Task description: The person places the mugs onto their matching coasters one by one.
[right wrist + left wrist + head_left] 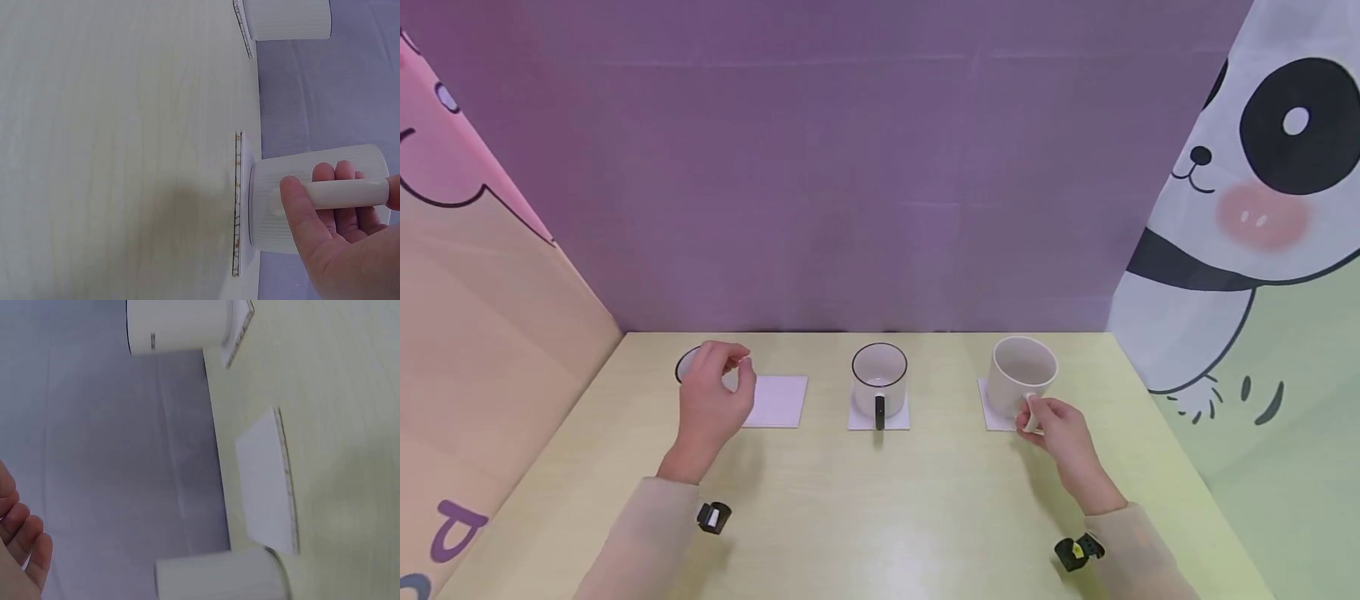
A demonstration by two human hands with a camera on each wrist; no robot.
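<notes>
A white mug (pixel 1024 362) stands on a white square coaster (pixel 992 422) at the right. My right hand (pixel 1063 437) grips its handle (pixel 347 194), thumb on one side, fingers curled on the other. At the left, my left hand (pixel 711 404) hovers with loosely bent fingers (pixel 39 561) and holds nothing. Behind it is a dark-rimmed white mug (pixel 685 364), mostly hidden; I cannot tell how it stands. That mug sits beside a second coaster (pixel 777 402). Between the hands, a black-rimmed white mug (pixel 880 365) with a black handle rests on a third coaster (pixel 901 422).
The pale wooden table (pixel 880 508) ends at a purple cloth backdrop (pixel 865 183). A panel with a panda drawing (pixel 1262 208) rises on the right. On the left is a printed pink and peach panel (pixel 475 300).
</notes>
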